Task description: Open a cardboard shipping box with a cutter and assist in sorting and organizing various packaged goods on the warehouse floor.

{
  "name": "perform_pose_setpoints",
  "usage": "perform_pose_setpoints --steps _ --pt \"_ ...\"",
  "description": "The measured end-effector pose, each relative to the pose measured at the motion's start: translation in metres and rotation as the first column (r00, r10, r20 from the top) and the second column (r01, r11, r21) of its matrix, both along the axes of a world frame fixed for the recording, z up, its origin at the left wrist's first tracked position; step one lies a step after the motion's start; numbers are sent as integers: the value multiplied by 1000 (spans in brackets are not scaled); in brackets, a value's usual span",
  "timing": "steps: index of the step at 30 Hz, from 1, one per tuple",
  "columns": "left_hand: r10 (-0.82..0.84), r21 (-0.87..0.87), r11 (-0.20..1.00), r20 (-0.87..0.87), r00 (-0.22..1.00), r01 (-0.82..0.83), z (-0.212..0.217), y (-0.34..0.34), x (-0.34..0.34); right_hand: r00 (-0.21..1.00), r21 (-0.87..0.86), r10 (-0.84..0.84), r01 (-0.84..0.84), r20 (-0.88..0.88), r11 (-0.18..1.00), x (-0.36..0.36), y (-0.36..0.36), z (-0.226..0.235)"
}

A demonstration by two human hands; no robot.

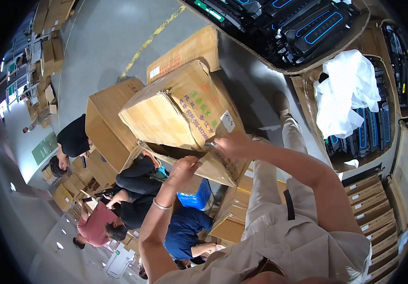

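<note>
Cardboard box (180,106) is held up tilted, above the stack of brown cartons (232,213) — opening step judged in hand. Left hand (183,169) is pressed under the box's lower flap, grip hidden, cannot be told; right hand (230,143) is clamped on the flap edge beside the white label (228,121). Next move needs flaps pulled apart — box kept steady.

Large brown cardboard box (180,111), tilted

Creased and dented, a white label near one corner, its lower flap hanging open, resting slanted against other cartons with both hands at its lower edge.
</note>
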State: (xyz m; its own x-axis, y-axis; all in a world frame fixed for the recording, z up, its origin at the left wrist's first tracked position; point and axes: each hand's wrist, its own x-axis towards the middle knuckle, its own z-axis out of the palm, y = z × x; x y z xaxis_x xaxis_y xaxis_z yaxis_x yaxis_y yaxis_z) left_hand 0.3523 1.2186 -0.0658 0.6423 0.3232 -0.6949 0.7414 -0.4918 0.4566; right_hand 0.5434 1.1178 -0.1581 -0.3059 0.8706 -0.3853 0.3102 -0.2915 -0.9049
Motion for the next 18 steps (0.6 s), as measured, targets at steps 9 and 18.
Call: perform_pose_setpoints --steps 9,18 --pt "-97 -9 995 73 993 97 7 18 -1 993 70 117 -117 4 991 -5 9 1" --pt "87 -94 992 9 996 -86 51 34 -5 955 -24 297 -297 21 955 16 -29 3"
